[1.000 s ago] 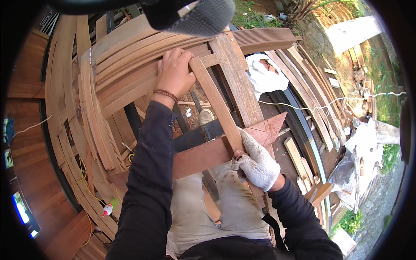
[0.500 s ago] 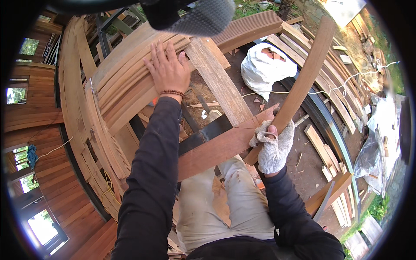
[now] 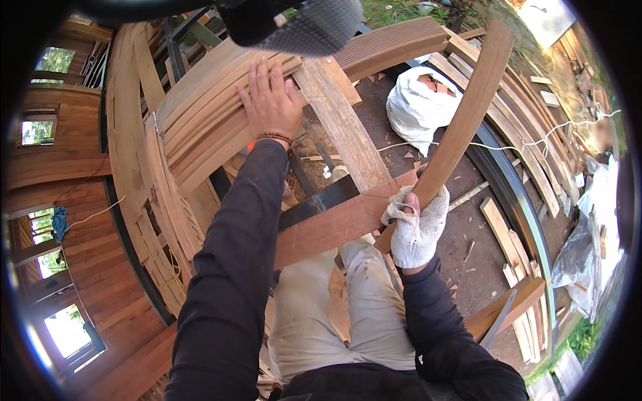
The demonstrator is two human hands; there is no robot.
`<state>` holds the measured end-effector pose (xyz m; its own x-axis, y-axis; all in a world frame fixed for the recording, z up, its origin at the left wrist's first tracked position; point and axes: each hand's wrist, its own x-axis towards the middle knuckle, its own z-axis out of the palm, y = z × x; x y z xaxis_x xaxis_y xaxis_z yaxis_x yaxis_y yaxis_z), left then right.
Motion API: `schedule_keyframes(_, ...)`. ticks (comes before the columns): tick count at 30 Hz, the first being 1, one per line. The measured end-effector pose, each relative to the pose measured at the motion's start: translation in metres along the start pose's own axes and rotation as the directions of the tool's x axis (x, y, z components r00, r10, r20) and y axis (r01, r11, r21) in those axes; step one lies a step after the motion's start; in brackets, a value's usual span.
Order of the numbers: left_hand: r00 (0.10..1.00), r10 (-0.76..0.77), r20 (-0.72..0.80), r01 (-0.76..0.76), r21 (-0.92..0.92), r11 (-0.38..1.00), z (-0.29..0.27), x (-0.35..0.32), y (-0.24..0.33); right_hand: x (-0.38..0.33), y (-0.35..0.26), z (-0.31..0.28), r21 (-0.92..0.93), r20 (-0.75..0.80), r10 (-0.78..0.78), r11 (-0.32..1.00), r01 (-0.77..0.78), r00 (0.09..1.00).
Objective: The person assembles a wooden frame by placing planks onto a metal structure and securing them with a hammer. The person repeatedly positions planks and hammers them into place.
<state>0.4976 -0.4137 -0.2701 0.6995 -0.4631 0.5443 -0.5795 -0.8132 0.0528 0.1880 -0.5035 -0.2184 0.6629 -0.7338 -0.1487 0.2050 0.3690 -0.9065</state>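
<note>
My bare left hand (image 3: 273, 100) lies flat with fingers spread on a stack of wooden boards (image 3: 207, 127), a beaded bracelet at its wrist. In a white knit glove, my right hand (image 3: 418, 224) is wrapped round a long wooden strip (image 3: 461, 127). The strip slants up to the far right, its lower end emerging below the glove. Beneath and beside that hand runs a wide reddish-brown plank (image 3: 334, 228), lying across in front of my legs. A weathered board (image 3: 344, 123) leads from the stack toward this plank.
A white sack (image 3: 421, 107) holding wood offcuts stands beyond my right hand. Long boards (image 3: 528, 134) lie along the right, beside a dark metal beam (image 3: 515, 194). A pale cord (image 3: 498, 144) crosses them. Near my right elbow is a thick timber (image 3: 511, 307). A ribbed beam (image 3: 391, 47) lies at the back.
The view has shifted slightly, so most surroundings sit a little farther right. My left hand stays flat on the stack, and my right hand still grips the wooden strip.
</note>
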Motion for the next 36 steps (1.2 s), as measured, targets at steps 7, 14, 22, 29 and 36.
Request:
schedule_keyframes(7,1.0,0.014,-0.004,-0.014,0.006,1.0,0.002,-0.001,-0.004,0.001,-0.006,0.005,0.026,-0.032,0.061,0.998,-0.06,0.998)
schedule_keyframes(14,1.0,0.011,0.011,-0.011,0.01,1.0,0.002,-0.001,-0.004,0.001,-0.006,0.007,0.018,-0.043,0.056,0.998,-0.055,0.997)
schedule_keyframes(22,1.0,0.018,0.001,-0.018,-0.026,1.0,0.003,-0.001,-0.003,-0.001,-0.002,0.004,0.021,-0.04,0.04,0.999,-0.04,0.998)
schedule_keyframes(29,1.0,0.011,0.018,-0.01,-0.02,1.0,0.0,-0.002,-0.003,0.0,0.002,0.002,0.091,-0.033,0.05,0.995,-0.047,0.998)
schedule_keyframes(36,0.999,0.015,0.048,-0.015,0.007,1.0,-0.003,-0.002,-0.002,-0.002,-0.002,0.004,0.103,-0.039,0.061,0.993,-0.057,0.997)
